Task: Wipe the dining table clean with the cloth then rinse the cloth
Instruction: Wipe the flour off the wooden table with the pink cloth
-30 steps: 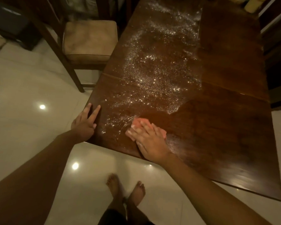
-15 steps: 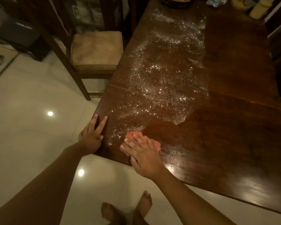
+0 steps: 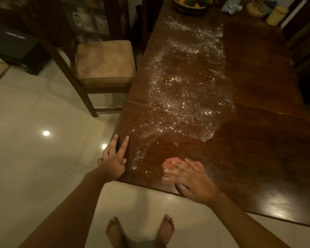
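Near the edge of the dark wooden surface, right hand presses pink cloth, grip flat; left hand rests, grip splayed.

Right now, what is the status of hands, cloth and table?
Left hand flat on dark wooden dining table corner. Right hand pressing pink cloth flat near front edge. White powder covers strip ahead; nothing blocks it.

Right hand flat on cloth

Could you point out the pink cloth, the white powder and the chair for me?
pink cloth [image 3: 168,164], head view, its uncovered left part.
white powder [image 3: 183,90], head view, middle of the scattered patch.
chair [image 3: 104,63], head view, centre of its seat cushion.
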